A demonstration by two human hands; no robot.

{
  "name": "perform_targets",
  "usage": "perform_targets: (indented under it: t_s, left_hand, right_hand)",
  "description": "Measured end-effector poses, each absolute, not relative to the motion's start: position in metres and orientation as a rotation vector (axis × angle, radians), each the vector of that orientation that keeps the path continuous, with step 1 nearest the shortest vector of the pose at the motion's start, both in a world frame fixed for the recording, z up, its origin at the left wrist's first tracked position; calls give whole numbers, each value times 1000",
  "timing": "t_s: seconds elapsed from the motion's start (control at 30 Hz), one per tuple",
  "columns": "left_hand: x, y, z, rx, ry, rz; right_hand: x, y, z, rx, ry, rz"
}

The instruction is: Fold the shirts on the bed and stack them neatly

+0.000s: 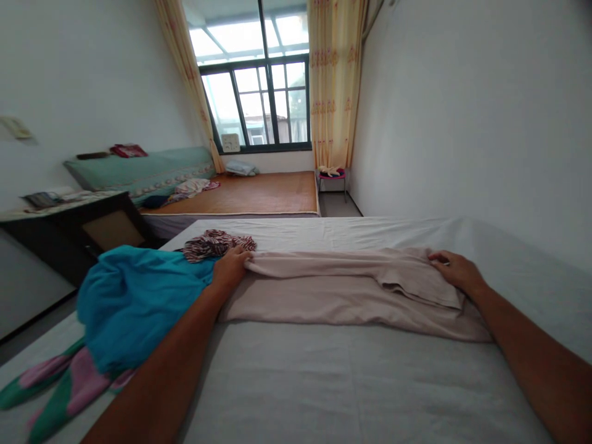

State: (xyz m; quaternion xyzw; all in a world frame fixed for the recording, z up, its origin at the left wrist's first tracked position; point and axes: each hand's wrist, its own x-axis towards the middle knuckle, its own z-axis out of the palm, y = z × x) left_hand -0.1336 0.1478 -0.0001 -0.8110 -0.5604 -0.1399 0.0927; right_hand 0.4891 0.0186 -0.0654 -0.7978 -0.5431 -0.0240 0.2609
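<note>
A pale pinkish-beige garment, which looks like a T-shirt (324,299), lies across the white sheet in a long folded strip, with a sleeve showing near its right end. My left hand (232,266) pinches the far left corner of the fold. At the far right edge my right hand (456,271) grips the cloth between thumb and fingers. Beside my left forearm is a bright blue garment (139,302) in a loose heap. A striped, crumpled cloth (216,244) sits just beyond my left hand.
Green and pink fabric pieces (81,382) stick out below the blue heap. Past the white-covered surface (287,382) stands a bed (272,194) with a brown mat. A dark cabinet (111,222) is at left, a small stool (332,176) by the curtain, and a wall (462,111) at right.
</note>
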Motion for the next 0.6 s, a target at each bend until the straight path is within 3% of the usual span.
perform_targets:
  t_s: [0.13,0.3,0.43,0.6]
  left_hand:
    - [-136,150,-3,-2473,-1615,-347]
    - [-133,150,-5,-2460,-1636,-295]
    - [-133,148,-3,-2423,-1698,-358]
    - [-138,147,-3,-2416,-1755,-414]
  right_hand:
    - [487,18,-66,-2180,-1561,-39]
    - [429,11,-24,-2010,-1675,-483]
    - [345,8,3,-1744,-1984,12]
    - [300,5,-12,-1839,-2308,-174]
